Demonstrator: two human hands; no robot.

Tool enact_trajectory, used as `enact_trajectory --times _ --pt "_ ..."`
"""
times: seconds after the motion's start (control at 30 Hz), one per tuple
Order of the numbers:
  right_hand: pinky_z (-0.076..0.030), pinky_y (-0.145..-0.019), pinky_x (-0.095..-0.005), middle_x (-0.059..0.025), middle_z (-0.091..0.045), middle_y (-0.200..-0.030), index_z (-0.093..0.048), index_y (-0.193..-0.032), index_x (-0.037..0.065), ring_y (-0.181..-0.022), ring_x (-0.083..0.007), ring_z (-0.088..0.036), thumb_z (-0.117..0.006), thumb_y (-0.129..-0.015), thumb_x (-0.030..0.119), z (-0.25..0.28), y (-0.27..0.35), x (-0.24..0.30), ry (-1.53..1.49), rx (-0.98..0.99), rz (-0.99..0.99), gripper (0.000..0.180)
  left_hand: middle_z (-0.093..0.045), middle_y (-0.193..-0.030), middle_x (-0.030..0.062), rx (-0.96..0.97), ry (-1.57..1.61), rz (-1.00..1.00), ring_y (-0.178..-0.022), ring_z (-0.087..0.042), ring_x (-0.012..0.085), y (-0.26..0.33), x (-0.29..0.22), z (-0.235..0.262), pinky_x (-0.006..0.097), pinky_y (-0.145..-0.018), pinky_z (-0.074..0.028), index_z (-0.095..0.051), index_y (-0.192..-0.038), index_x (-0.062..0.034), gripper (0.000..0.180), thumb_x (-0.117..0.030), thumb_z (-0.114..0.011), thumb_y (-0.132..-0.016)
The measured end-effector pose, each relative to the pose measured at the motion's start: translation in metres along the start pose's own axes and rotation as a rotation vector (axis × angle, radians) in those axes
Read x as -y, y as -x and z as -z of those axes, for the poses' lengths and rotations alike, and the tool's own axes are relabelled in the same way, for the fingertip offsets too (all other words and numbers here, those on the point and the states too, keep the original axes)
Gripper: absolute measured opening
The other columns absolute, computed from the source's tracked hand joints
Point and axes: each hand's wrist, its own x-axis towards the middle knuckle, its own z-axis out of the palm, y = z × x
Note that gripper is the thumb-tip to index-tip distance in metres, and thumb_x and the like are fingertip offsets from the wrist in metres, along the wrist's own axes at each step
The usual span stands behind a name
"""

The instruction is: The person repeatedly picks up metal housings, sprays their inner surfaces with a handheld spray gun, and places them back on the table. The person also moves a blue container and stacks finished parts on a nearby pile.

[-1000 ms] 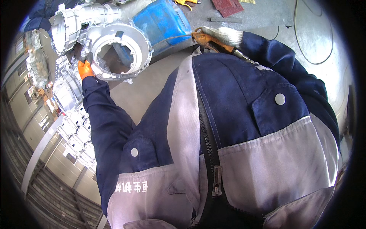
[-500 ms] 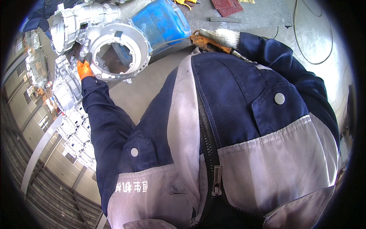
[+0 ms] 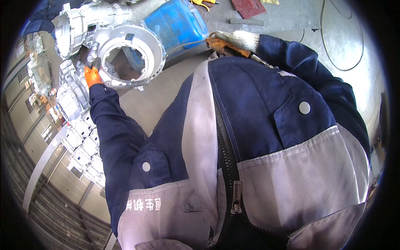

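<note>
A silvery cast-metal housing (image 3: pixel 156 43) with a large round opening stands at the upper left. My left hand (image 3: pixel 92 75), in an orange glove with dark fingers, grips the left side of its rim. In a whitish knit glove, my right hand (image 3: pixel 241 40) is closed around an orange air tool (image 3: pixel 225 46) in front of my chest. A thin rod runs from the tool's front leftward to the housing's right rim; whether its tip touches the metal is too small to tell. A metal hose fitting (image 3: pixel 259 59) is at the tool's rear.
Behind the housing a blue plastic drum (image 3: pixel 175 25) lies tilted. Another casting (image 3: pixel 77 29) stands at the far left, with several more castings (image 3: pixel 83 141) below it. A yellow air gun (image 3: pixel 203 3), a red sheet (image 3: pixel 248 7) and a grey bar (image 3: pixel 246 22) lie farther off. A hose (image 3: pixel 361 46) loops at right.
My right hand and the air tool have shifted slightly left. The housing's round rim sits a touch farther right. My left hand keeps its hold.
</note>
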Motion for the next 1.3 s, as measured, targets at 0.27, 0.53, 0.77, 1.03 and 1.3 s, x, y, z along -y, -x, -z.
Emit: enact_trajectory --times 0.27,0.53,0.77,1.03,1.3 --pt "-0.050 -0.058 -0.0138 -0.0074 -0.059 -0.089 -0.053 -0.115 0.005 -0.072 -0.0067 -0.058 -0.049 -0.092 0.044 -0.004 -0.009 0.021 -0.160 0.102 0.003 0.046 -0.064 -0.101 0.0018 0.130 -0.136 -0.110 -0.088 -0.056 0.0121 0.002 -0.005 0.000 0.027 -0.080 -0.043 -0.063 -0.109 -0.0048 0.034 -0.019 -0.070 -0.079" --pt "-0.048 -0.055 -0.0180 -0.0053 -0.058 -0.088 -0.054 -0.115 0.008 -0.069 -0.0085 -0.056 -0.045 -0.093 0.046 -0.014 -0.012 0.026 -0.029 -0.051 0.181 0.045 -0.062 -0.103 -0.0005 0.214 -0.032 -0.111 -0.089 -0.056 0.0079 -0.001 -0.013 -0.002 0.022 -0.077 -0.043 -0.059 -0.114 -0.0047 0.036 -0.008 -0.069 -0.080" --pt "-0.050 -0.054 -0.0204 -0.0076 -0.061 -0.082 -0.057 -0.106 0.005 -0.063 -0.0111 -0.060 -0.046 -0.092 0.048 -0.021 -0.009 0.028 -0.005 -0.133 0.212 0.046 -0.062 -0.106 0.0008 0.209 0.058 -0.027 -0.092 -0.055 0.0103 -0.004 -0.009 0.002 0.025 -0.080 -0.043 -0.059 -0.114 -0.0047 0.036 -0.010 -0.069 -0.080" --pt "-0.049 -0.052 -0.0209 -0.0058 -0.061 -0.079 -0.060 -0.100 0.005 -0.060 -0.0102 -0.057 -0.050 -0.090 0.047 -0.033 -0.002 0.035 -0.036 -0.208 0.147 0.045 -0.062 -0.105 0.0012 0.263 0.080 -0.015 -0.093 -0.056 0.0111 -0.006 -0.006 0.007 0.026 -0.080 -0.043 -0.056 -0.117 -0.0053 0.038 -0.011 -0.068 -0.081" --pt "-0.047 -0.053 -0.0216 -0.0048 -0.061 -0.079 -0.061 -0.098 0.006 -0.060 -0.0094 -0.055 -0.049 -0.090 0.048 -0.047 0.001 0.042 -0.012 -0.252 0.150 0.044 -0.062 -0.105 0.0004 0.274 0.144 0.064 -0.091 -0.056 0.0097 -0.004 -0.009 0.008 0.025 -0.079 -0.043 -0.056 -0.117 -0.0061 0.038 -0.010 -0.068 -0.081"
